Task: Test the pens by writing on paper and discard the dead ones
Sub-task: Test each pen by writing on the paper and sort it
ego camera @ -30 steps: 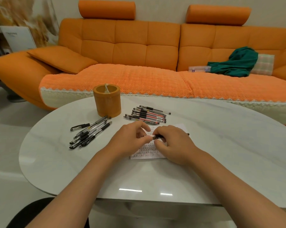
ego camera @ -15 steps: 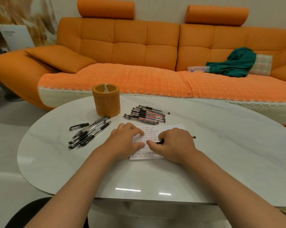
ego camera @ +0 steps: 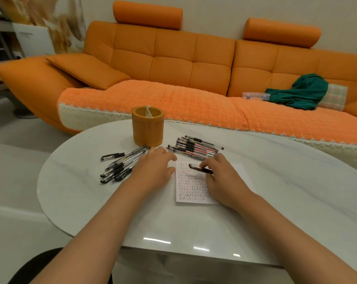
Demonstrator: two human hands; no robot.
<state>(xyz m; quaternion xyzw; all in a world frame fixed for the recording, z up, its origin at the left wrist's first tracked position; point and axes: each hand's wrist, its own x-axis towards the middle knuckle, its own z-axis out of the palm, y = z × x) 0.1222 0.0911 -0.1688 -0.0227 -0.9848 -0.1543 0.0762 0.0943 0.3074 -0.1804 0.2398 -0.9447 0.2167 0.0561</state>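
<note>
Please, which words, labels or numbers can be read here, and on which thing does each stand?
No text is readable.
Paper: rows of small handwritten marks, too small.
White board at left: grey print, blurred.
Clear box on the sofa: blue label, too small.

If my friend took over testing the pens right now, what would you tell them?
Left hand: open, flat on the table beside the paper.
Right hand: pinches a pen held sideways over the paper.
Black pens lie left of the hands; red-and-black pens lie behind the paper, near the orange cup.
Done: rows of test marks cover the paper.
Left: sort the held pen; I cannot tell which pile is dead.
</note>
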